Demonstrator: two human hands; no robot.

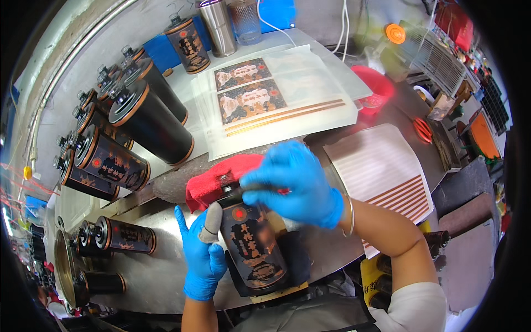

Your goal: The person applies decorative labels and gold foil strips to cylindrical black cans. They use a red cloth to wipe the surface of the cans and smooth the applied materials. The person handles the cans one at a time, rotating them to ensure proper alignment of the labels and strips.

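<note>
A black cylindrical bottle [253, 249] with a dark printed wrap and copper-coloured bands lies tilted on dark cloth before me. My left hand [203, 253], in a blue glove with a grey fingertip cover, is at the bottle's left side near the shoulder, its fingers apart. Over the bottle's upper right edge is my right hand [294, 184], also blue-gloved and slightly blurred; its thumb and fingers are bent close together, and whether they pinch something cannot be told. A red cloth [207, 182] lies behind the bottle's neck.
Several black bottles [151, 122] stand at the upper left. Printed decal sheets [307, 128] lie at the back, a striped sheet [373, 153] at the right. Farther right are red-handled scissors [422, 130] and a pink basin [373, 87]. A metal basin [64, 265] sits at the left edge.
</note>
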